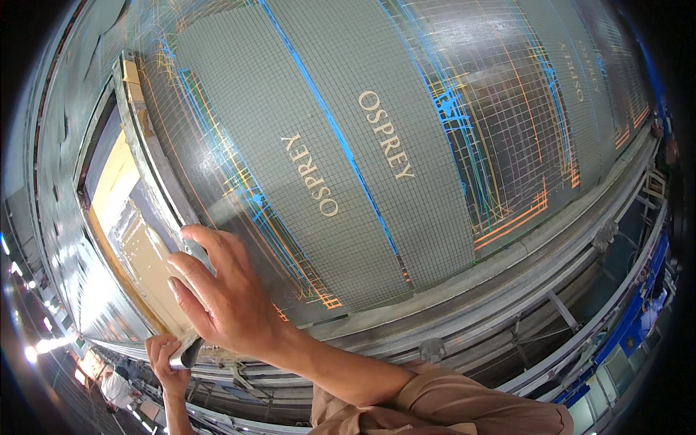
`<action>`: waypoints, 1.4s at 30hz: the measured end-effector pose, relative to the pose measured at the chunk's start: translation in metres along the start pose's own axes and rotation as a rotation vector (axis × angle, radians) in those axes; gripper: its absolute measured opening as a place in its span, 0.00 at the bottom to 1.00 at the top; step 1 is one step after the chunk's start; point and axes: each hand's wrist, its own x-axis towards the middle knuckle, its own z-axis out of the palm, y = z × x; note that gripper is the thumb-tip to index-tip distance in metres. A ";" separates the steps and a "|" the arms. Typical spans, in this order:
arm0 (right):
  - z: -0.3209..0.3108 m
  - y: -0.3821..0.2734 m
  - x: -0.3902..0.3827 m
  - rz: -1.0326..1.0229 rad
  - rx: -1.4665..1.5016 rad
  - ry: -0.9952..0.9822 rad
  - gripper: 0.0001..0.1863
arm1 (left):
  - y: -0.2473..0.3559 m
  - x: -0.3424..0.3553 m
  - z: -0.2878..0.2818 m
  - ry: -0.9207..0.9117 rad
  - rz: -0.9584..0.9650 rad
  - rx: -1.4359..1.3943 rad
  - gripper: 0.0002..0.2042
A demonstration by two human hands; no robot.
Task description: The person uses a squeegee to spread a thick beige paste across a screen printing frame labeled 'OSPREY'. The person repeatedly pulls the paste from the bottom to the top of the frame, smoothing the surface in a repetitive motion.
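Observation:
A screen-printing frame [162,181] with worn edges lies over the dark cloth on the left. Inside it, a tan and yellowish panel [141,254] shows pale smears. Low at the frame's near end, my left hand [165,357] is closed round a shiny metal handle [187,354]. My right hand [230,297] is over the frame's near right corner with its fingers spread, and I see nothing held in it. Whether its fingertips touch the frame cannot be told. The right palm hides part of the rail and the panel's corner.
Grey-green checked cloth [246,80] with pale lettering and blue, orange and yellow lines covers the long table. A metal rail [435,301] runs along its near edge. Beyond at lower left, another person [116,388] in white stands among bright lamps.

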 end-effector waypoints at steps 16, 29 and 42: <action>-0.001 -0.001 0.000 0.069 0.082 0.005 0.16 | 0.005 -0.011 0.005 0.005 -0.060 0.018 0.14; 0.000 -0.001 0.002 0.078 0.102 0.046 0.15 | 0.004 -0.008 0.005 0.011 -0.033 0.037 0.18; 0.000 0.000 0.005 0.081 0.096 0.063 0.14 | 0.003 -0.012 0.006 0.016 -0.059 0.019 0.17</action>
